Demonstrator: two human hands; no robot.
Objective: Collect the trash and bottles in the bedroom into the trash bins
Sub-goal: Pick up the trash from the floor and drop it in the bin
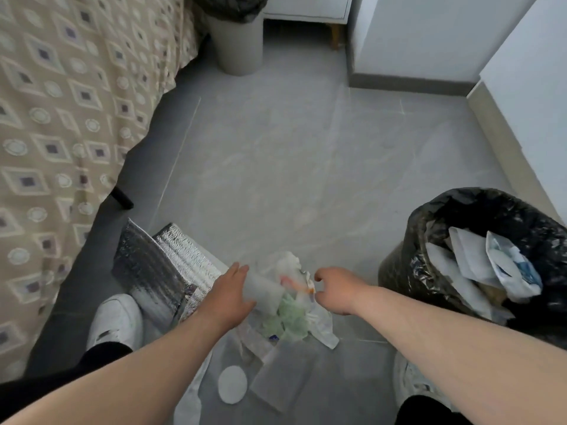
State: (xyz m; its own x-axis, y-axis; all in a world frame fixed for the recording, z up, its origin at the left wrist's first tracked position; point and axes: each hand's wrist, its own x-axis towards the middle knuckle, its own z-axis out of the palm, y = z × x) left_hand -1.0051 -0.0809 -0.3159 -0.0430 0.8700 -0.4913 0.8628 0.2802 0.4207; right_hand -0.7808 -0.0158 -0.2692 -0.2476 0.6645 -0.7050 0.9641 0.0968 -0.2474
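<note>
Trash pile lies on the floor (291, 148). Left grip (228, 297), fingers straight, rests against the clear cup (265, 291). Right grip (333, 291) pinches the plastic bag (291, 314). Gather both securely, then lift rightward into the bin (408, 271).

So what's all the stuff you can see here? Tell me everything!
bed: one, beige patterned cover, left
cabinet: one, white, top
grey bin: one, grey with dark liner, far end beside the bed
black bin: one, black liner, right, white paper inside
foil bag: one, silver, floor by the bed
clear bag: one, clear with green scraps, floor centre
cup: one, clear, on the clear bag
disc: one, white, floor near bottom
shoes: two, white, bottom left and right
left grip: against the cup, hold unclear
right grip: pinches the clear bag
</note>
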